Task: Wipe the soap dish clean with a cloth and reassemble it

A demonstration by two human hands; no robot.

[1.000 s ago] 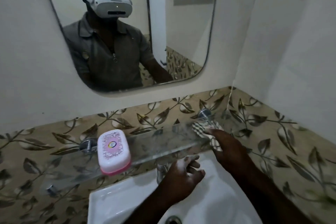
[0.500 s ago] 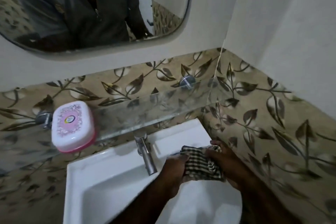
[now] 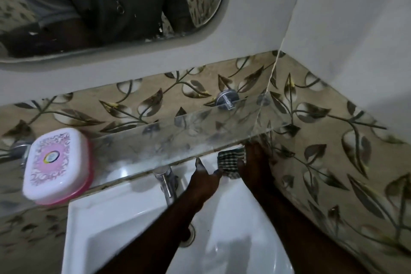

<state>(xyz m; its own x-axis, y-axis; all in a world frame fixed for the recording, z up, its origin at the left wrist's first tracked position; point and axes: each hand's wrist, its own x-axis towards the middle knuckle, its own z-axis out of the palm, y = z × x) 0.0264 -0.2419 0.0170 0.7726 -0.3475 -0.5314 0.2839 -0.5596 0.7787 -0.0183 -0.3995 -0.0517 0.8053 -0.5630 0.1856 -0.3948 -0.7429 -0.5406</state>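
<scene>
The soap dish (image 3: pixel 58 165), white lid with a pink pattern over a pink base, stands closed at the left end of the glass shelf (image 3: pixel 184 140). A checked cloth (image 3: pixel 230 162) is bunched on the back rim of the sink, just under the shelf's right end. My right hand (image 3: pixel 255 167) holds the cloth against the rim. My left hand (image 3: pixel 204 179) is beside it with fingers spread, its fingertips touching the cloth's left edge. Both hands are far to the right of the soap dish.
A chrome tap (image 3: pixel 165 181) rises from the white sink (image 3: pixel 106 218) just left of my left hand. The drain (image 3: pixel 189 237) lies under my left forearm. Leaf-patterned tiles (image 3: pixel 333 162) close in on the right. A mirror (image 3: pixel 111 6) hangs above.
The cloth came off the shelf's right end down to the sink, then to its back rim. My left hand has loosened from it. The view tilted downward.
</scene>
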